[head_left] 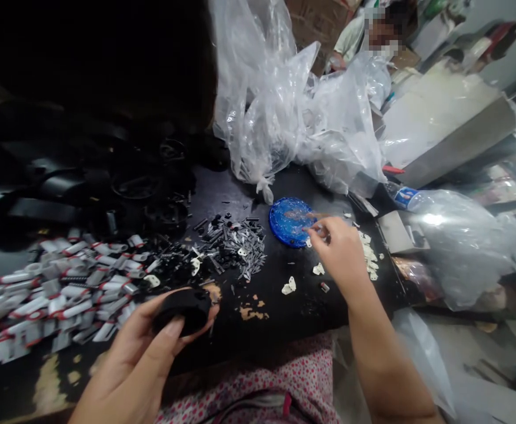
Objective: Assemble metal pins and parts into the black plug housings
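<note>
At left on the dark tabletop [284,306], grey-white tubes with red rings [70,300] lie heaped; near them left hand [138,353] has its grip clamped on a round black part [185,309]. Small dark pieces [240,241], then blue dish [289,221]; right hand [335,244] over its edge, fingertips nearly together.

The person's left hand [147,353] grips a round black part [182,312] near the pile of gray tubes with red rings [76,288]. The right hand [335,241] reaches over the edge of a blue round dish [286,221], fingertips pinched. Small dark metal pieces [240,241] lie between, on the black table [284,318].
</note>
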A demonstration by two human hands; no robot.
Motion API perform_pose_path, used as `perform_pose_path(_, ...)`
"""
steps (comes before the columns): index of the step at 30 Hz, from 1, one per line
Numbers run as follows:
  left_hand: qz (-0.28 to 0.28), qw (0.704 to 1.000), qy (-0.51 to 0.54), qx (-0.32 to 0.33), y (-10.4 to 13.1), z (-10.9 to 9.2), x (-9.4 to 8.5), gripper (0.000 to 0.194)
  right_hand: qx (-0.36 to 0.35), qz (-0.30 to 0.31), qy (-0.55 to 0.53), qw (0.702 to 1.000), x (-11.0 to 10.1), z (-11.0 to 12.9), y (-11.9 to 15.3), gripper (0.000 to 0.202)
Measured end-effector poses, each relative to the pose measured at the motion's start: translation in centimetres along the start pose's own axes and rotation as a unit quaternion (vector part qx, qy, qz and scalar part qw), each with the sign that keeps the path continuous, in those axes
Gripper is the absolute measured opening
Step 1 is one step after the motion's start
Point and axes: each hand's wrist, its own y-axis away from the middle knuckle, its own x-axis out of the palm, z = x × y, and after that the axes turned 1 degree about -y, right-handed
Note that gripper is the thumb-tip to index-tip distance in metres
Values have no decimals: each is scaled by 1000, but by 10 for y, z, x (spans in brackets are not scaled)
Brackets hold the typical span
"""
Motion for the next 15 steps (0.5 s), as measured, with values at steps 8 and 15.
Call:
perform_pose_path(8,18,1000,9,-4,-2,2,-4,31,-21,13,37,999,21,-8,-10,8)
perform_pose_path(15,5,1000,7,-25,0,0,-3,29,-24,3,18,1000,20,-10,-11,9)
